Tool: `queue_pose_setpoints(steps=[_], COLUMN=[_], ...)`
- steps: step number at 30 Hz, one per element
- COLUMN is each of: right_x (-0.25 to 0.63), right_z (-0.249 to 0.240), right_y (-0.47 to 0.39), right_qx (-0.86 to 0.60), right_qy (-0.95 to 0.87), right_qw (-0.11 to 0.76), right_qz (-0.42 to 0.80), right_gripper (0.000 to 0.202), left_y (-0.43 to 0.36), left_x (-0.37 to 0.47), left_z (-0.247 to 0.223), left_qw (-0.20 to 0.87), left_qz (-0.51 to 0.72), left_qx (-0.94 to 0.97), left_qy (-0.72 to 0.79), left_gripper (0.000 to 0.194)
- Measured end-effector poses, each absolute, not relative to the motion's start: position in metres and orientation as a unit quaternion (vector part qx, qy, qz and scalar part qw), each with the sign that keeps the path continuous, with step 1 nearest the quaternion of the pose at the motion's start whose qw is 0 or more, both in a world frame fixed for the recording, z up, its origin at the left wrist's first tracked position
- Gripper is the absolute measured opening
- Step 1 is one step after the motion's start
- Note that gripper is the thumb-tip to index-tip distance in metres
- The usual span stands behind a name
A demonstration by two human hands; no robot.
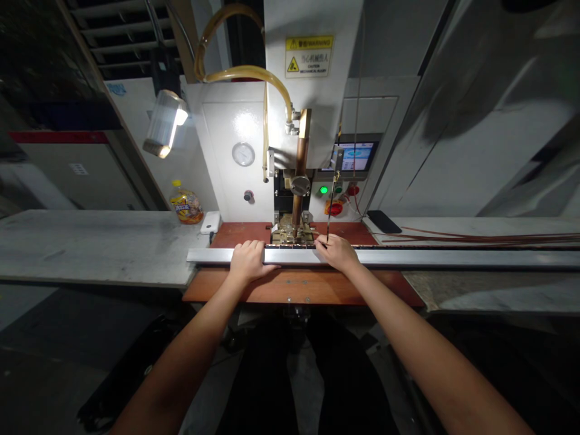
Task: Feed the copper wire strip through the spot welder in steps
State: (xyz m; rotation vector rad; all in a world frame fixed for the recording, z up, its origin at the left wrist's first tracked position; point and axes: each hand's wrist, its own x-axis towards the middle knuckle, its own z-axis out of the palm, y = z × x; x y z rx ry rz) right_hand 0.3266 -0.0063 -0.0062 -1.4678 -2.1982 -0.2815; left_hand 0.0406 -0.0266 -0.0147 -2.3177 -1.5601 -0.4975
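Both my hands, left hand [247,261] and right hand [334,251], press flat on the metal rail [408,258]; at twelve o'clock the welding head [296,199] blocks, bottle [185,205] at ten.

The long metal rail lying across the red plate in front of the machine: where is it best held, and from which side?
Probably the near edge of the metal rail, from the person's side, on either side of the copper electrode. The rail lies flat and runs far to the right, so a spread two-hand hold steadies it. The left hand and right hand rest on it that way, fingers short of the fixture.
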Motion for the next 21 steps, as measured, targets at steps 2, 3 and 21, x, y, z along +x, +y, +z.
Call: queue_pose_setpoints(steps=[2, 3, 21], right_x=[0.3272, 0.3274, 0.3345], right_z=[-0.0063, -0.0063, -0.0068], right_y=[-0.0064, -0.0064, -0.0084], right_qx=[-0.536, -0.536, -0.537], right_qy=[-0.802, -0.802, -0.798], right_qw=[0.241, 0.241, 0.244], right_qz=[-0.103, -0.104, -0.127], right_gripper=[0.031, 0.031, 0.030], left_y=[-0.0263, -0.0263, -0.0262], left_x=[0.0410, 0.0412, 0.0495], left_z=[-0.0151, -0.0152, -0.0166], left_qw=[0.153, 0.154, 0.138], left_qz=[-0.175, -0.176, -0.189], left_qx=[-0.808, -0.808, -0.807], left_qy=[-0.541, -0.541, -0.542], left_gripper=[0.067, 0.067, 0.068])
